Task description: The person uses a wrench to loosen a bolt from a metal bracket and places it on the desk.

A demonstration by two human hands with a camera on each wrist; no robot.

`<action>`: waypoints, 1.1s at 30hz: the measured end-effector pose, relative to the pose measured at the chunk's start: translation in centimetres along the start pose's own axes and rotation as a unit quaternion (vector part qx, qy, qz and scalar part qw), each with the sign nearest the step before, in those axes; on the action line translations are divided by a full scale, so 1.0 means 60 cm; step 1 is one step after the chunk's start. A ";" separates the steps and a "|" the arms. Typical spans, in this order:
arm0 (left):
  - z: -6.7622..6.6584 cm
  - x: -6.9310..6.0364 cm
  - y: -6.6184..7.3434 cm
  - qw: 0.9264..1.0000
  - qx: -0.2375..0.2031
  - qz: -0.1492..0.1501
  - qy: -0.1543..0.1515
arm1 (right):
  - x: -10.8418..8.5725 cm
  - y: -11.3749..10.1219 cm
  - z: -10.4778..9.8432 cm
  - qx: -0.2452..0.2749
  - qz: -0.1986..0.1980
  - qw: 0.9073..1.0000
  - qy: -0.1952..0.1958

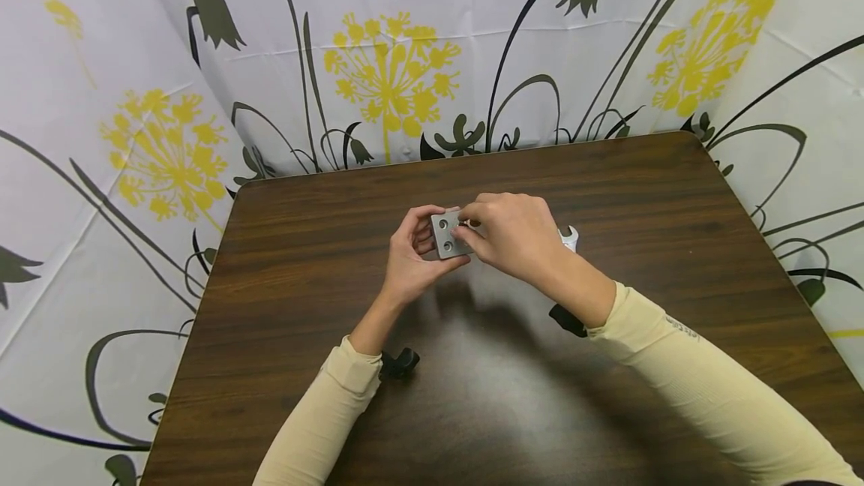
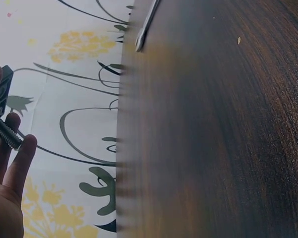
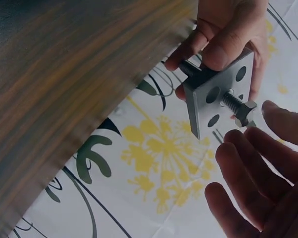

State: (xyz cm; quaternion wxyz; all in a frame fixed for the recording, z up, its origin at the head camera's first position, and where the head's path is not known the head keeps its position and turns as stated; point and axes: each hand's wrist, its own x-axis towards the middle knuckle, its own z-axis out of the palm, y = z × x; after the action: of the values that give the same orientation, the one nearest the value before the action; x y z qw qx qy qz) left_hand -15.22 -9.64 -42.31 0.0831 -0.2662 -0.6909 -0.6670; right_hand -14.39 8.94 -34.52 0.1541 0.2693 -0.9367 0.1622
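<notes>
My left hand [image 1: 413,257] holds a grey metal plate [image 3: 228,82] with several round holes, gripping it by its edges between thumb and fingers. A hex bolt [image 3: 233,103] passes through the plate. Its head and some thread stand out on the right hand's side, and in the left wrist view a threaded end [image 2: 7,133] sticks out towards the left fingers. My right hand [image 1: 516,235] is at the bolt head, thumb and fingers around it. A small gap shows between thumb and head in the right wrist view; whether a finger touches the head I cannot tell.
An open-ended wrench [image 1: 570,238] lies on the dark wooden table [image 1: 324,246], partly hidden behind my right hand. A floral curtain [image 1: 472,58] hangs along the table's far edge and sides. Black wrist straps [image 1: 400,364] show under both forearms.
</notes>
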 end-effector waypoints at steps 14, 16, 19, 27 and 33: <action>-0.001 -0.001 0.001 1.000 0.002 0.001 -0.005 | -0.002 0.002 0.000 0.001 -0.073 0.997 -0.021; -0.001 -0.002 0.001 1.000 0.001 0.001 -0.006 | -0.003 0.003 0.000 0.000 -0.080 0.997 -0.023; 0.000 -0.002 0.001 1.000 -0.001 0.002 -0.005 | -0.003 0.002 -0.001 -0.006 -0.071 0.997 -0.018; -0.001 -0.001 0.002 1.000 -0.004 0.010 -0.004 | -0.005 -0.004 0.002 -0.007 0.003 1.000 0.001; -0.003 -0.002 -0.004 1.000 -0.006 0.006 -0.003 | -0.005 -0.008 0.006 0.006 -0.003 1.000 0.010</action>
State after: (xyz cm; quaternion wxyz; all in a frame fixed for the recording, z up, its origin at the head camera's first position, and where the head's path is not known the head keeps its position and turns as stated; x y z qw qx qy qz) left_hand -15.29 -9.82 -42.58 0.0832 -0.2727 -0.6855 -0.6699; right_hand -13.95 8.58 -34.87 0.1623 0.2709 -0.9335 0.1697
